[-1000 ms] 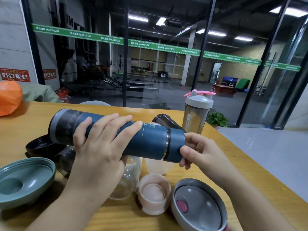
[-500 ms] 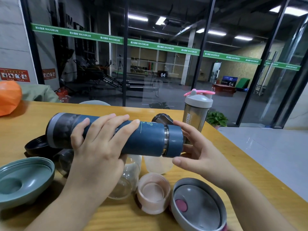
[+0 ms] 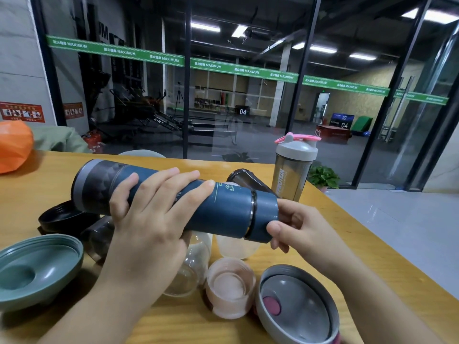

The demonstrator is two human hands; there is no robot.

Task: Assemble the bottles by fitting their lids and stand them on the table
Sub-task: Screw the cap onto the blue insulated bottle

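Note:
A dark blue flask point(image 3: 231, 209) lies sideways in the air above the wooden table point(image 3: 360, 244). My left hand point(image 3: 149, 219) grips its body from the near side. My right hand point(image 3: 295, 227) holds the blue lid point(image 3: 263, 216) at the flask's right end, thumb below it and fingers behind. A metal ring shows between lid and body. A grey shaker bottle with a pink-trimmed lid point(image 3: 293, 167) stands upright at the back right.
Loose parts lie under the flask: a green lid point(image 3: 37, 271) at left, a black lid point(image 3: 62, 217), a clear bottle point(image 3: 191, 266), a pink cap point(image 3: 229, 286), a grey lid with a pink button point(image 3: 295, 306), a dark cup point(image 3: 246, 181). An orange thing point(image 3: 13, 145) sits far left.
My right hand has closed back round the lid after opening half a second ago. The flask has tilted a little, its lid end lower.

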